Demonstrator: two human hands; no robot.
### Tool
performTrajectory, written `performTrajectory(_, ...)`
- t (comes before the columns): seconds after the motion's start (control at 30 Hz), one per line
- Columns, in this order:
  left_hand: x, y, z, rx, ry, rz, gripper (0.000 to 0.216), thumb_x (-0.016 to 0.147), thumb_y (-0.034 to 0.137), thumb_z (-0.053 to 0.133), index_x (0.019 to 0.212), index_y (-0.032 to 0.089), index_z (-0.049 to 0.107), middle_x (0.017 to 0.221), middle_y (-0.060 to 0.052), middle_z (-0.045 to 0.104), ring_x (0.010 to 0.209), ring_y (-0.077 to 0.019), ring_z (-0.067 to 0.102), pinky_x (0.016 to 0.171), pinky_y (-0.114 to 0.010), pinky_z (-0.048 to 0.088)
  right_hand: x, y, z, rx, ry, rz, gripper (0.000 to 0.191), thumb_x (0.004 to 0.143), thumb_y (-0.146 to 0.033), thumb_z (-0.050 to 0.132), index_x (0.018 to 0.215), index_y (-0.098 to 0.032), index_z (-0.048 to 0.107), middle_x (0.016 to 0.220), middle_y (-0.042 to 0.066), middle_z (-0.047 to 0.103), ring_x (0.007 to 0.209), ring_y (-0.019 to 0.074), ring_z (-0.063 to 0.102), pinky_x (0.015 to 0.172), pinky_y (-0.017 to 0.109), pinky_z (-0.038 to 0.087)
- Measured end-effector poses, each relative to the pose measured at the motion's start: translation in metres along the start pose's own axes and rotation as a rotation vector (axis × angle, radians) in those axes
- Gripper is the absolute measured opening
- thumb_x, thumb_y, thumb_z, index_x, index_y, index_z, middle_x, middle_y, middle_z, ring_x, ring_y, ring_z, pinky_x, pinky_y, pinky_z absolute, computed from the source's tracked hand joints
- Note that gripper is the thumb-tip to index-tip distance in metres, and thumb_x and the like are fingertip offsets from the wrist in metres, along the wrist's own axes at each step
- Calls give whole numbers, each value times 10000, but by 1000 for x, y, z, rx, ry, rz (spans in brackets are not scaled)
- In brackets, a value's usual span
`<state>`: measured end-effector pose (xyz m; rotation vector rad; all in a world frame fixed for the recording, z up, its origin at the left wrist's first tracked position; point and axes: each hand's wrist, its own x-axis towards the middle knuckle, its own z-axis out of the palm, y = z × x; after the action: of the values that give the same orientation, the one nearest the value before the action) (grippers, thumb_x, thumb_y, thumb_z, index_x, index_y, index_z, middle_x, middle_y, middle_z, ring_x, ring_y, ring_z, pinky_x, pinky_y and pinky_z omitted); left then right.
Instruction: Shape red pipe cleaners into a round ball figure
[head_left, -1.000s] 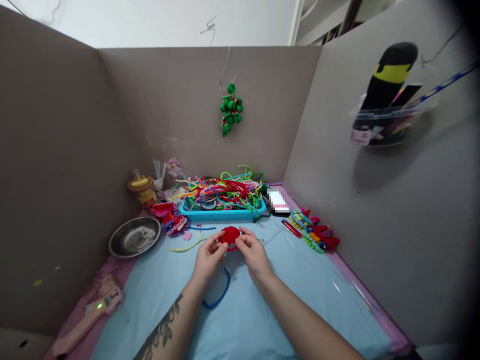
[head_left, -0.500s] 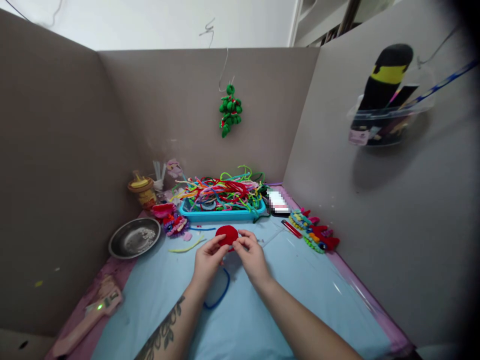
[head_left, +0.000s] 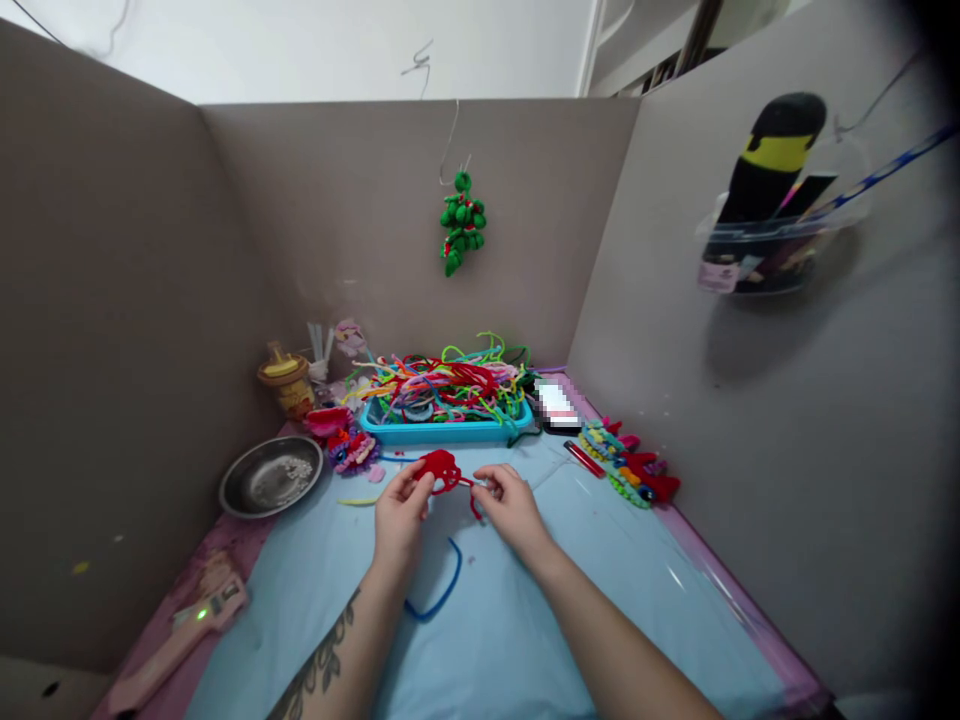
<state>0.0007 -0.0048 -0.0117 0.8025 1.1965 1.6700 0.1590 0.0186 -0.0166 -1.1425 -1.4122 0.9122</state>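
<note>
My left hand [head_left: 403,508] pinches a flat red fuzzy piece [head_left: 436,470], which looks coiled from pipe cleaner and has small gaps along its right side. A red pipe cleaner strand [head_left: 475,508] runs from that piece toward my right hand [head_left: 513,508] and hangs down beside its fingertips. The right thumb and fingers close on this strand. Below, between my forearms, a bent blue pipe cleaner [head_left: 444,594] lies on the blue cloth [head_left: 495,640]. Partly behind my left hand is a yellow-green pipe cleaner [head_left: 356,501].
At the back stands a blue tray [head_left: 442,434] heaped with colourful pipe cleaners. A metal bowl [head_left: 234,492] and a pink glue gun [head_left: 176,645] are on the left. A phone [head_left: 556,405], a red pen-like item [head_left: 585,459] and fuzzy figures [head_left: 626,465] lie right.
The red piece has shifted left and turned, so its gaps show. My hands have moved apart, and a red strand now spans between them.
</note>
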Motion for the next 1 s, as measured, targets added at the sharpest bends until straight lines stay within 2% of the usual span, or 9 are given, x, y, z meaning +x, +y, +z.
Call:
performTrajectory(0.17,0,3,0,-32,10,-16,501,617,388,756,1024,123,628,485,93,415,394,-23,321,398,-170,206,-1,9,5,-17,-191,121,38,640,-200,615,648,-214,649,531,-39,499,523,132,444,514,246,325)
performTrajectory(0.33,1,5,-1,-54,4,-34,473,631,366,752,1020,130,623,487,91,429,394,-17,313,394,-159,194,-1,5,4,-55,-346,177,45,644,-211,578,646,-179,609,534,-44,521,505,111,450,500,227,318)
performTrajectory(0.47,1,5,0,-101,-7,-65,450,632,339,757,1007,134,619,515,81,473,391,-7,311,389,-151,190,-1,5,4,15,-400,194,55,635,-224,584,647,-170,576,535,-50,517,499,97,449,496,212,327)
performTrajectory(0.63,2,6,-1,-140,13,-102,479,611,339,768,1015,132,614,525,79,492,381,-6,305,383,-152,194,-4,3,6,198,-446,227,137,648,-278,621,640,-181,525,490,-75,472,416,70,404,419,191,299)
performTrajectory(0.73,2,4,-3,-77,28,-80,489,606,357,766,1014,128,623,504,80,479,389,-15,323,388,-151,210,-5,-4,5,289,-395,269,200,672,-337,636,655,-190,502,475,-76,500,393,77,447,395,187,338)
performTrajectory(0.87,-1,3,-1,37,20,-54,501,597,371,766,1009,119,632,530,58,527,410,-30,360,395,-157,246,-5,-12,4,369,-202,238,259,676,-389,677,709,-182,524,591,-4,643,512,127,600,477,222,449)
performTrajectory(1.0,-5,5,4,102,-7,-36,497,606,380,756,1007,109,640,515,55,519,413,-41,371,398,-167,267,-5,-9,5,409,-27,163,293,673,-421,706,743,-187,543,667,23,678,628,175,661,551,259,493)
